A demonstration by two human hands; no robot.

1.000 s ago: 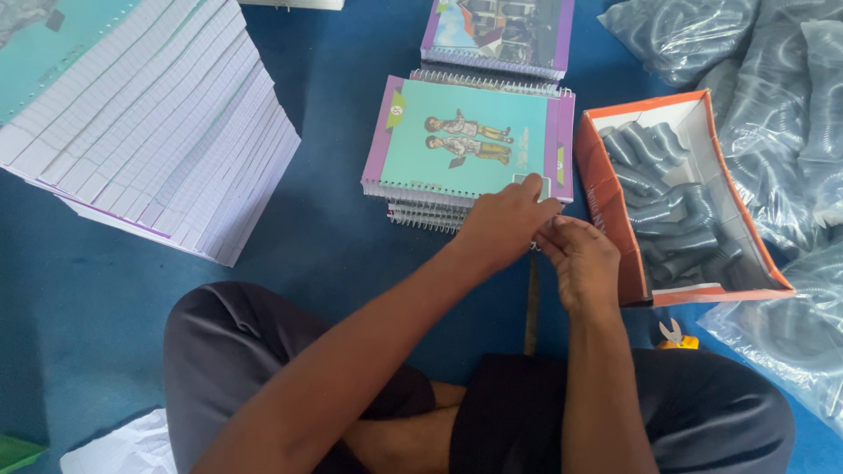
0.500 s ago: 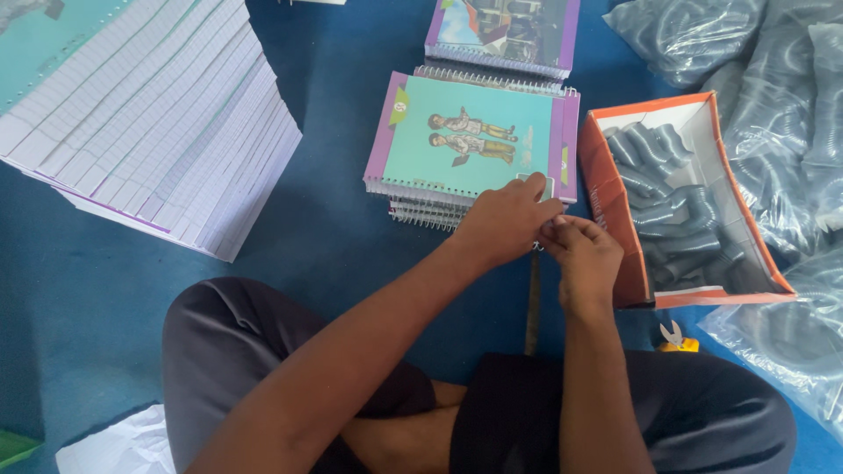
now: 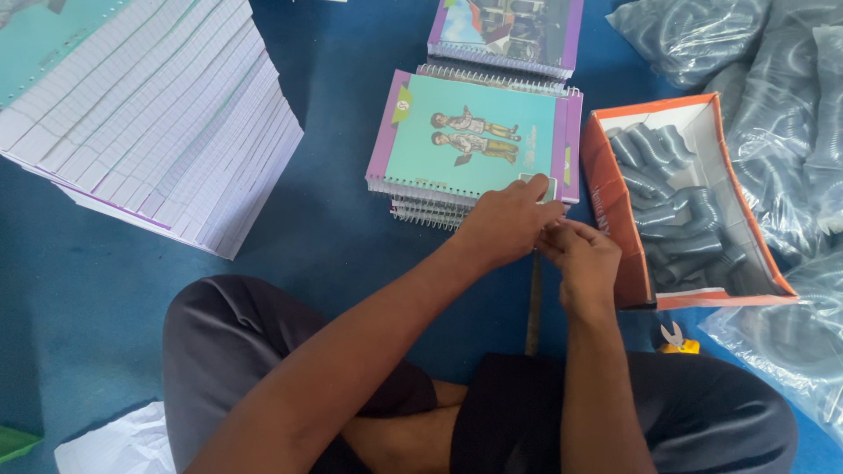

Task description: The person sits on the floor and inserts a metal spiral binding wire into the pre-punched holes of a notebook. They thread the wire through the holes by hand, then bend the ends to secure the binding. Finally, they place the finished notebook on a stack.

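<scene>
My left hand [image 3: 505,226] rests on the near right corner of the top spiral notebook [image 3: 474,136], a teal and purple cover with two drawn figures, on a stack of such notebooks. My right hand [image 3: 584,261] is pressed against the left one, fingers pinched together at the end of the wire binding; what they pinch is hidden. A thin dark rod [image 3: 533,303] lies on the floor just below both hands.
A second notebook stack [image 3: 509,35] lies farther back. A tall fanned pile of ruled pages [image 3: 149,114] fills the left. An orange box [image 3: 606,189] of grey coils stands right, beside plastic bags of coils [image 3: 781,105]. Yellow-handled cutters [image 3: 676,340] lie by my right knee.
Both hands have stayed together at the notebook's corner with only small finger movement. The view has shifted slightly.
</scene>
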